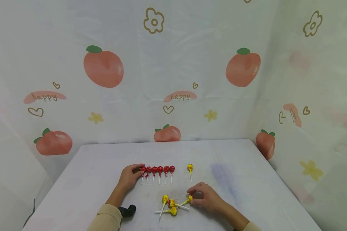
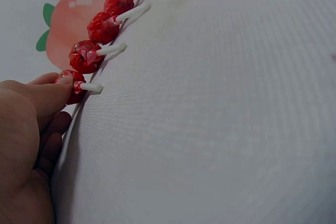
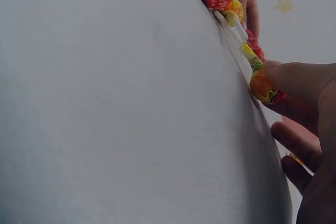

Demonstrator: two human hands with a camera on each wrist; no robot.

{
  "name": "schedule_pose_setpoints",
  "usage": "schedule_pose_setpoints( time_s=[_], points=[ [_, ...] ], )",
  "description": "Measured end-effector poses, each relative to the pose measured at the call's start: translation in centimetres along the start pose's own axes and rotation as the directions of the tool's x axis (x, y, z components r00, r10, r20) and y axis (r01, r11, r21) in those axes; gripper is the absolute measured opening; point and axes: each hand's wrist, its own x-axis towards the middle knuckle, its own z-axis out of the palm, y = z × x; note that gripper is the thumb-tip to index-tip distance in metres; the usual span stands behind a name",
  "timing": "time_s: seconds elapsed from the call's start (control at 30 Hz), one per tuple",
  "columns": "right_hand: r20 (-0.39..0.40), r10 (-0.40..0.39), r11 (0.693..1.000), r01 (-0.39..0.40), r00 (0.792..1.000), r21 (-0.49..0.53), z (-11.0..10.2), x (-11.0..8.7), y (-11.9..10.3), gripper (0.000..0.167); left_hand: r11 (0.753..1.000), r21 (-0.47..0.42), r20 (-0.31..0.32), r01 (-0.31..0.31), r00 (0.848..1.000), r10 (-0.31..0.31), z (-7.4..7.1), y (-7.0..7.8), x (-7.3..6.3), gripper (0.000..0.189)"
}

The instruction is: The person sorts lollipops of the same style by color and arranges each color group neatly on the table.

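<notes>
At the left end of a row of red lollipops (image 1: 160,170), my left hand (image 1: 129,176) pinches the end red lollipop (image 2: 79,88) by its wrapped head between thumb and fingers. The row's white sticks point toward me. My right hand (image 1: 206,197) holds a yellow lollipop (image 3: 261,85) with thumb and forefinger on its head, at the right side of a small loose pile. Several other yellow lollipops (image 1: 165,199) lie crossed in that pile. One yellow lollipop (image 1: 190,168) lies apart, right of the red row, with its stick toward me.
Everything lies on a white-covered table (image 1: 104,160). A bluish stain (image 1: 224,176) marks the cloth at the right. Behind and beside the table hangs a white curtain (image 1: 173,48) printed with peaches. The left wrist wears a black device (image 1: 128,211).
</notes>
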Motion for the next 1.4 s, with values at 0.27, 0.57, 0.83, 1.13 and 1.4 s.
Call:
schedule_pose_setpoints(
  time_s=[0.27, 0.57, 0.83, 1.13, 1.4],
  points=[
    [-0.004, 0.009, 0.991, -0.008, 1.0, 0.136, -1.4, 0.5, 0.5, 0.03, 1.0, 0.004, 0.0, 0.0, 1.0, 0.0, -0.1, 0.0, 0.0, 0.032],
    [-0.056, 0.045, 0.988, -0.037, 0.997, 0.15, -3.9, 1.2, 0.9, 0.022, 1.0, -0.012, -0.005, -0.009, 1.0, 0.009, -0.2, 0.3, 0.0, 0.031],
    [-0.143, 0.05, 0.989, -0.029, 0.988, 0.145, -5.6, 2.7, 0.6, 0.022, 1.0, -0.015, -0.001, -0.003, 1.0, 0.003, -0.2, 0.3, -0.1, 0.031],
    [-0.26, 0.19, 0.98, -0.169, 0.947, 0.102, -6.1, 5.3, 0.7, 0.024, 1.0, 0.001, -0.013, -0.027, 1.0, 0.027, -0.1, 0.1, -0.2, 0.03],
    [-0.274, 0.278, 0.96, -0.267, 0.921, 0.08, -5.9, 6.9, 1.9, 0.024, 1.0, 0.001, -0.02, -0.028, 0.999, 0.028, -0.1, 0.1, -0.1, 0.029]
  ],
)
